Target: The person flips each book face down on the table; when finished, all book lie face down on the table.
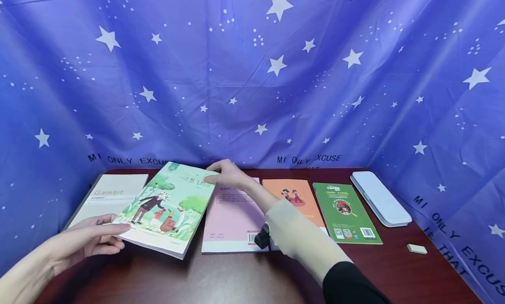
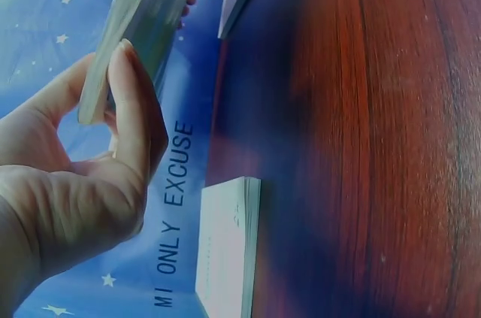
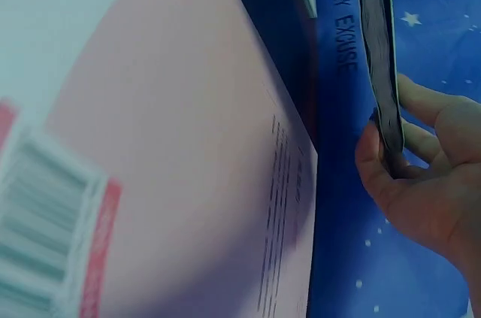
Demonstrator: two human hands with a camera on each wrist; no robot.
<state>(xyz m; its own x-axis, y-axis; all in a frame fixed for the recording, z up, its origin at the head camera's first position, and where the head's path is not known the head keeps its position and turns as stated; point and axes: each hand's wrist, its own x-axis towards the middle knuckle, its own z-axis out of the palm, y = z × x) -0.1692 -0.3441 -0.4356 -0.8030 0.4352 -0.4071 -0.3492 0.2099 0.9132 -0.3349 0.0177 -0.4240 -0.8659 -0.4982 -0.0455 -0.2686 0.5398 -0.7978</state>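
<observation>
A green illustrated book (image 1: pixel 169 207) is held up above the table, tilted, its front cover facing up. My left hand (image 1: pixel 92 238) pinches its lower left corner, thumb on the cover and fingers underneath; the left wrist view shows that hand (image 2: pixel 90 145) gripping the book's edge (image 2: pixel 98 85). At the upper right corner my right hand (image 1: pixel 229 177) pinches the same book, and in the right wrist view its thumb and fingers close round the corner. A pink book (image 1: pixel 232 216) lies to the right, partly under the right forearm.
A pale Gambit notebook (image 1: pixel 114 190) lies at the left, partly behind the raised book. Rightward lie an orange book (image 1: pixel 293 199), a green book (image 1: pixel 347 212), a white case (image 1: pixel 380 199) and a small eraser (image 1: pixel 417 249). A blue starry curtain (image 1: pixel 236 76) hangs behind the table (image 1: pixel 244 277).
</observation>
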